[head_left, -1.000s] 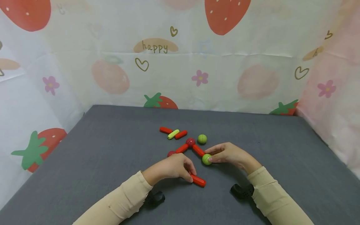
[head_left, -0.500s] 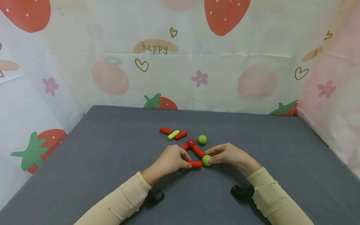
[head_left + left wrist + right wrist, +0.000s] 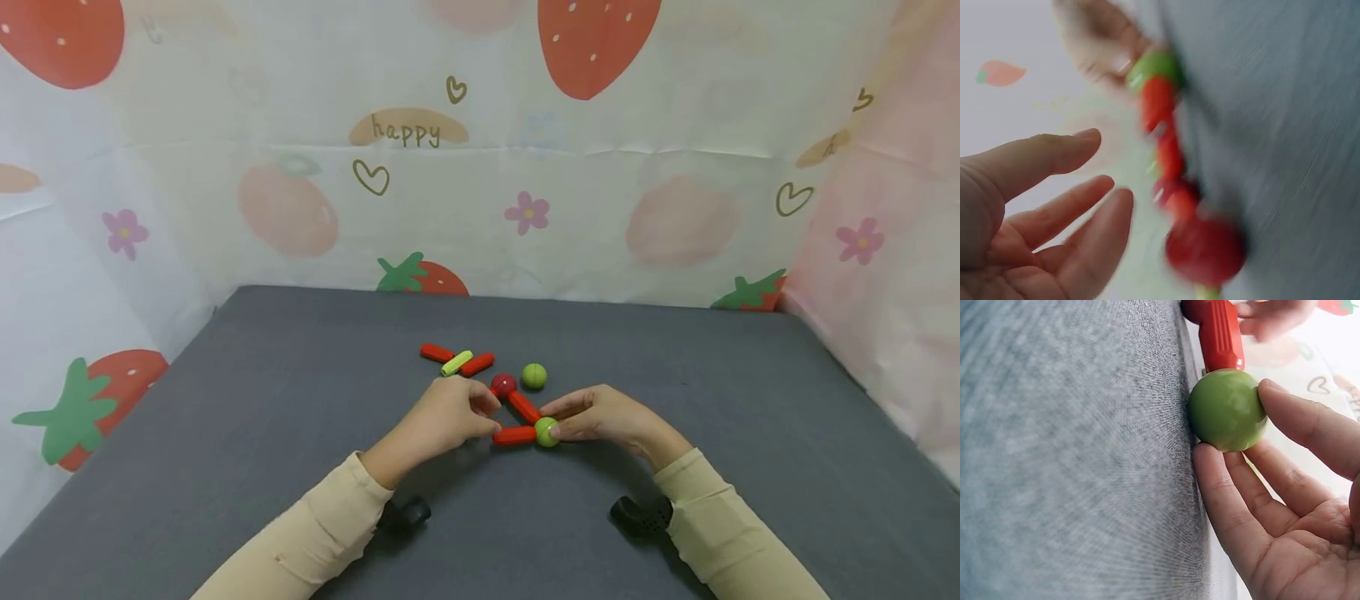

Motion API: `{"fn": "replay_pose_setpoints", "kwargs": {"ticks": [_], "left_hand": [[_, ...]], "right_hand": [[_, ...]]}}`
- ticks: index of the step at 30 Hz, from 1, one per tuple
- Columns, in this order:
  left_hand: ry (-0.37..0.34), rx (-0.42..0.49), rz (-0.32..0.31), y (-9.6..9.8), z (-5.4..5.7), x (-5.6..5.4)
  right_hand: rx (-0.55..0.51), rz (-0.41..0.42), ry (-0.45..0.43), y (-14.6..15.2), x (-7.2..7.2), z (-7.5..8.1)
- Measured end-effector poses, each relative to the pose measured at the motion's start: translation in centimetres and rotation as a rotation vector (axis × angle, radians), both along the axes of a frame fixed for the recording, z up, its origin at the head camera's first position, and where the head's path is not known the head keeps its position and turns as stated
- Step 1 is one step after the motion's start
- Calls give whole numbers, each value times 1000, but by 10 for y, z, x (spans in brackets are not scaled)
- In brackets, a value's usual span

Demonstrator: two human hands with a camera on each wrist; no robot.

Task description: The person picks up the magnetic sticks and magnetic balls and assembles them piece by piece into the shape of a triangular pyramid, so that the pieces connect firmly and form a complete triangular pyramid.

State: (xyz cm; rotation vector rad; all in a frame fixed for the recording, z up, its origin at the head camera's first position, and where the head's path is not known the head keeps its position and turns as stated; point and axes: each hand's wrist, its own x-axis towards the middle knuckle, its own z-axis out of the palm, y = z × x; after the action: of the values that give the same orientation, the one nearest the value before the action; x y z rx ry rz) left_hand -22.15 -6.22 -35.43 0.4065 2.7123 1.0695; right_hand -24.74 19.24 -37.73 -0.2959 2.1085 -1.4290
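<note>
While the right hand [image 3: 611, 421] pinches a green ball [image 3: 547, 432] between thumb and fingertips, low over the grey table [image 3: 480, 533], the left hand [image 3: 438, 421] has its fingers apart and holds nothing, its thumb near the free end of the front red rod [image 3: 514, 436]. That rod's other end meets the green ball, as does the back red rod [image 3: 524, 407], which slants away to the far red ball [image 3: 503, 385]. The left wrist view, though blurred, also shows a second red ball [image 3: 1207, 250] beside the left fingers.

Whether the front rod is fully seated cannot be told, so a light tug would be a sensible check. Any further push is probably best made straight along the rod, since sideways pressure could lever the back rod out of the green ball. The right hand's pinch looks well placed to take that push and should stay firm without twisting. The left knuckles are near the loose lime rod [image 3: 457, 362], so small finger movements seem safer than a sweep of the wrist.
</note>
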Motion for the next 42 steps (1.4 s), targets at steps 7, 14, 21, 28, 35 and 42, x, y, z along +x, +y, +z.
{"fn": "replay_pose_setpoints", "kwargs": {"ticks": [7,14,21,28,35,42], "left_hand": [[-155,59,34,-42,0,-14],[-265,200,-18,-52,-16,-23],[-283,212,-23,-49,-17,-20],[-311,247,-31,-46,-19,-18],[-321,255,-23,-44,-19,-18],[-324,251,-22,-44,-19,-17]], "right_hand": [[0,6,9,0,1,0],[-1,-13,16,-3,1,-2],[1,-33,25,-9,4,0],[-4,-46,22,-13,6,-1],[4,-66,24,-16,7,-1],[7,-58,50,-18,9,0]]}}
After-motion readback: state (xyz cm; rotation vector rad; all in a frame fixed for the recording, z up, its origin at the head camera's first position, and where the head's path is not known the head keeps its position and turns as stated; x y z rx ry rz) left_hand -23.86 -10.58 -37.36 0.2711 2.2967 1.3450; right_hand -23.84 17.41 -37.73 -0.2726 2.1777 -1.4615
